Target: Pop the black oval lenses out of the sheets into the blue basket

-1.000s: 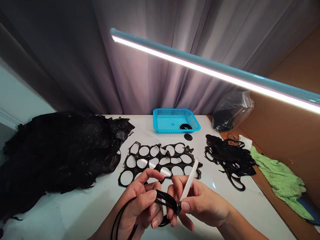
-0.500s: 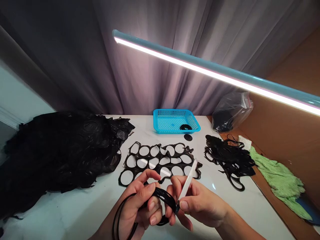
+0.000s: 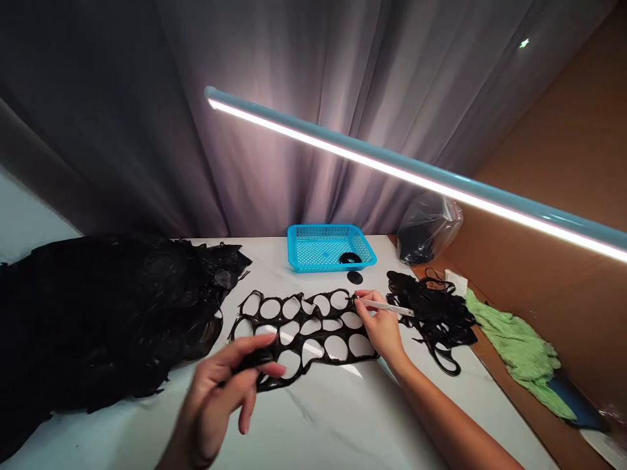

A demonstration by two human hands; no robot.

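My right hand rests on the far right edge of the black punched sheet, fingers closed around a thin white tool whose long axis runs left to right, its tip pointing left onto the sheet near the top row of holes. My left hand hovers at the sheet's near left corner, fingers half curled and blurred, seemingly pinching that corner, though I cannot tell for certain. The sheet lies flat on the desk, long axis crosswise between both hands, with the right hand nearer the working point
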